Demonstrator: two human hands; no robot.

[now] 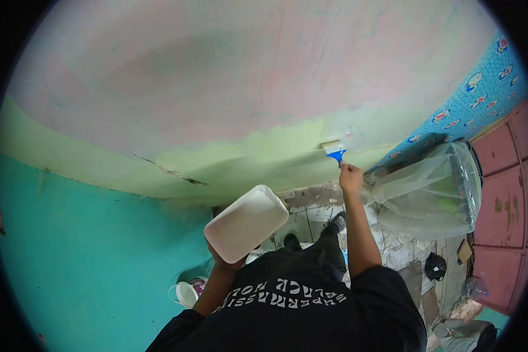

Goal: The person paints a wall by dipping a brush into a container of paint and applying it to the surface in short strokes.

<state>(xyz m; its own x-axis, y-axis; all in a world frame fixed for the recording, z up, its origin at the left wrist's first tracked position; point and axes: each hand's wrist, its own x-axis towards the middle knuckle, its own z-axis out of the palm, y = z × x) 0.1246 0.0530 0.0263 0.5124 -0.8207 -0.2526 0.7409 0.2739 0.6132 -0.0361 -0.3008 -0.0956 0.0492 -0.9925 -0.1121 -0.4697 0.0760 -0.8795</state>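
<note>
My right hand [351, 178] is closed round the blue handle of a paintbrush [336, 154]. The pale bristles lie against the wall [281, 144], where a whitish coat borders light green paint. My left hand [222, 258] supports a white rectangular tray [247, 224] from below, in front of my body. Most of the left fingers are hidden under the tray. Its inside looks whitish, and I cannot make out how much paint it holds.
A plastic-covered bin-like object [431, 196] stands on the right, near pink panels [501, 205]. Blue patterned wallpaper [475, 94] borders the painted wall. A white bucket [188, 293] sits lower left by the turquoise wall [88, 252]. Black plastic [435, 267] and debris lie on the tiled floor.
</note>
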